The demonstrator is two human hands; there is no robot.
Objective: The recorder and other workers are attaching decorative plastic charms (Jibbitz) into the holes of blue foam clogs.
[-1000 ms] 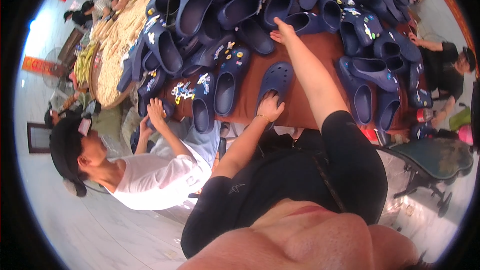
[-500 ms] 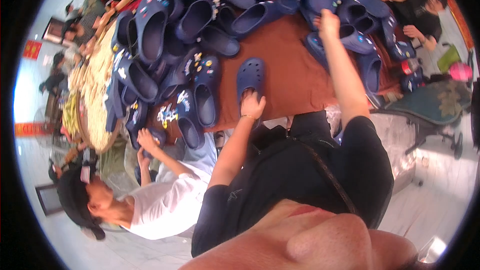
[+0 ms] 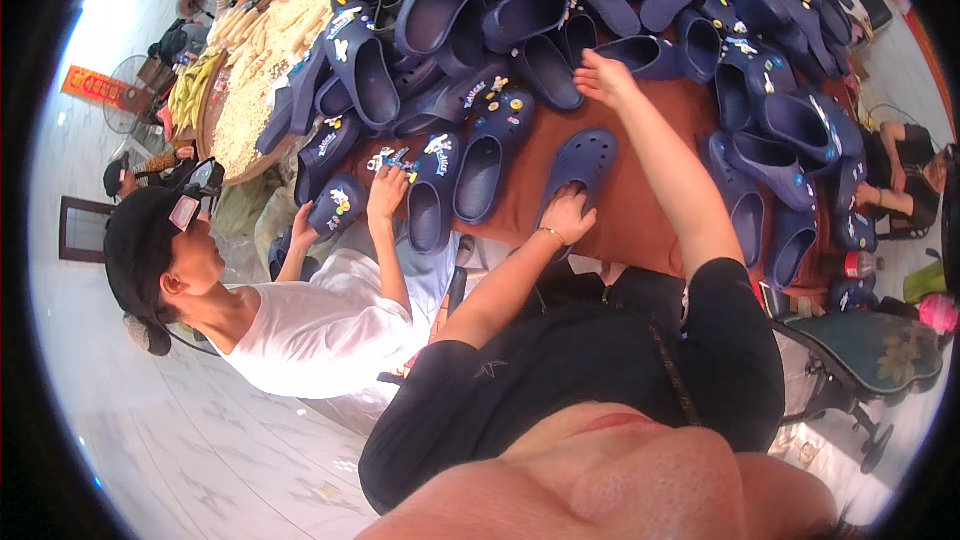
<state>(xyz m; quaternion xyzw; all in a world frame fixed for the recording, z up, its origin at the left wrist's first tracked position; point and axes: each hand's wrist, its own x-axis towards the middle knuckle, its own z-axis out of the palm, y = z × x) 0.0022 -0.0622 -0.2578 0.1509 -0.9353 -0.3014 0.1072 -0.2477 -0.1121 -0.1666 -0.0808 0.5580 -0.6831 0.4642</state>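
Observation:
A plain navy clog [image 3: 588, 147], with holes in its toe and no charms, lies on the brown-covered table in front of me. My left hand [image 3: 568, 215] grips it, fingers inside the foot opening and thumb at the side. Farther off, my right hand [image 3: 606, 78] is raised over the table with its fingers spread, holding nothing. Close beyond it lies a heap of navy clogs [image 3: 525, 16], several bearing small coloured charms. To the left stands a charm-covered clog [image 3: 482, 165].
At my left, a person in a white shirt [image 3: 318, 315] holds a clog [image 3: 337, 206] and touches small charms [image 3: 392, 158]. Beyond is a round tray of pale pieces [image 3: 255, 105]. A chair [image 3: 868, 345] and a bottle [image 3: 852, 265] stand at right; another person sits there.
My right hand has come away from the clogs at right and moved left, fingers opening. My left hand stays in the plain clog. The neighbour's hand has reached to the charms. The view has shifted.

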